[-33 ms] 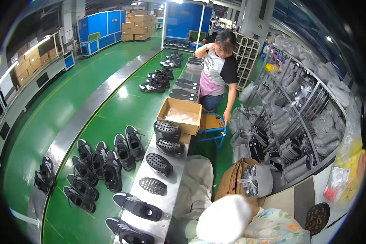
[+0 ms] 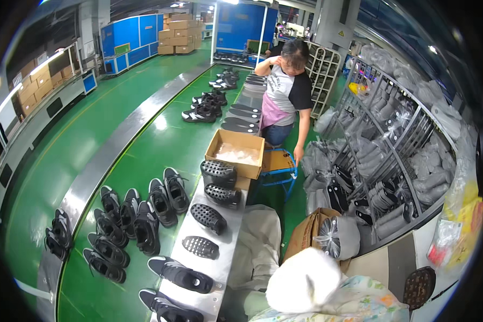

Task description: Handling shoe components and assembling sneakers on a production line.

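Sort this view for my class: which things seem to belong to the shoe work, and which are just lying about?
Probably part of the work:
- black-and-grey shoes on the metal bench
- perforated black pieces
- dark insoles

Seemingly just lying about:
- stacked cartons in the background
- dark patterned thing, lower right

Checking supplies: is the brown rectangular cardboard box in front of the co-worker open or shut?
Open: the brown cardboard box shows pale contents through its uncovered top.
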The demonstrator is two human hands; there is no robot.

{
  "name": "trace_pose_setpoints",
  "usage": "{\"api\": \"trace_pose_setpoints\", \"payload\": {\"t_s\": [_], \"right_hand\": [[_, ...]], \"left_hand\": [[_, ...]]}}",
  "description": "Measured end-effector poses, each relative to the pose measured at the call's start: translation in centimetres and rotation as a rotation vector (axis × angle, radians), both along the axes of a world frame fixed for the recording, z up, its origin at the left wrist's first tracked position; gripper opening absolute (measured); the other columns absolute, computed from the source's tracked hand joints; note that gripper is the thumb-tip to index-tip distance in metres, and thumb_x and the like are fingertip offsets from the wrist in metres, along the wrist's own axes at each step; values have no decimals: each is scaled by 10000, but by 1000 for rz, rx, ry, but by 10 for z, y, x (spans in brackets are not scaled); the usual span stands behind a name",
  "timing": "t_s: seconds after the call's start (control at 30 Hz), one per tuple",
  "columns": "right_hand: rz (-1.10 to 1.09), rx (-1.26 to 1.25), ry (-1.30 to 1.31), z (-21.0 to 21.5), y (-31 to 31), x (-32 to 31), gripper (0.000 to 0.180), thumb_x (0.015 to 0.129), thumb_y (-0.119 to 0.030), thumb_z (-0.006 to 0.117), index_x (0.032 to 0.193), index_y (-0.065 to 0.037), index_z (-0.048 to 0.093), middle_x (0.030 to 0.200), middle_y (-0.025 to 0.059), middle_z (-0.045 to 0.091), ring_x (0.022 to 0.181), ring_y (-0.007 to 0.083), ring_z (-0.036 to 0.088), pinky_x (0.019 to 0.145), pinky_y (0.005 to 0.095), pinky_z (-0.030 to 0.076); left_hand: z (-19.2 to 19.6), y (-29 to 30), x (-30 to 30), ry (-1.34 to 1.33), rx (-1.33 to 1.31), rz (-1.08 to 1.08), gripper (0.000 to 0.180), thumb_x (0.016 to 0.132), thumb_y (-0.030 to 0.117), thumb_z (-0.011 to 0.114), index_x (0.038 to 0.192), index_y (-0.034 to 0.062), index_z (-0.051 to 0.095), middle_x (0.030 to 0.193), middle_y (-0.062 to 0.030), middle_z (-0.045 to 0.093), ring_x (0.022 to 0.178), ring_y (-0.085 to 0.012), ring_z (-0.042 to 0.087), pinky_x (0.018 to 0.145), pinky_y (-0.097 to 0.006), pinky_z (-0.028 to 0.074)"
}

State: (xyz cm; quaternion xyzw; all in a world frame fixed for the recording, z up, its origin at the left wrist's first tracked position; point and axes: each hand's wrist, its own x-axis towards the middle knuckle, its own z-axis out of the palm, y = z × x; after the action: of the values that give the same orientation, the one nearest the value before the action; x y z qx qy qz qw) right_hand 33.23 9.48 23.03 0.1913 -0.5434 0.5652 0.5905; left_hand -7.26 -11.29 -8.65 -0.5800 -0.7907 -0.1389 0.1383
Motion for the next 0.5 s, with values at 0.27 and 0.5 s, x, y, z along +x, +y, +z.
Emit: {"api": "trace_pose_setpoints", "payload": {"t_s": [0.27,0.5], "right_hand": [[191,-194,-338,25,23,54,413,880,-160,717,1244,26,653,965,166,703,702,248,652,577,342,490],[245,-558,171,15,-3,59,266,910,-134,651,1160,-52,686,743,127,656,526,234,554,462,352,415]], "left_hand": [[-113,22,-44,-79,-11,3,838,773,530,793,1263,-115,580,1140,-242,663,1056,-349,636,915,-485,500],[-91,60,-5,-188,-20,22,840,783,564,761,1265,-101,584,1163,-229,660,1072,-349,630,932,-489,491]]}}
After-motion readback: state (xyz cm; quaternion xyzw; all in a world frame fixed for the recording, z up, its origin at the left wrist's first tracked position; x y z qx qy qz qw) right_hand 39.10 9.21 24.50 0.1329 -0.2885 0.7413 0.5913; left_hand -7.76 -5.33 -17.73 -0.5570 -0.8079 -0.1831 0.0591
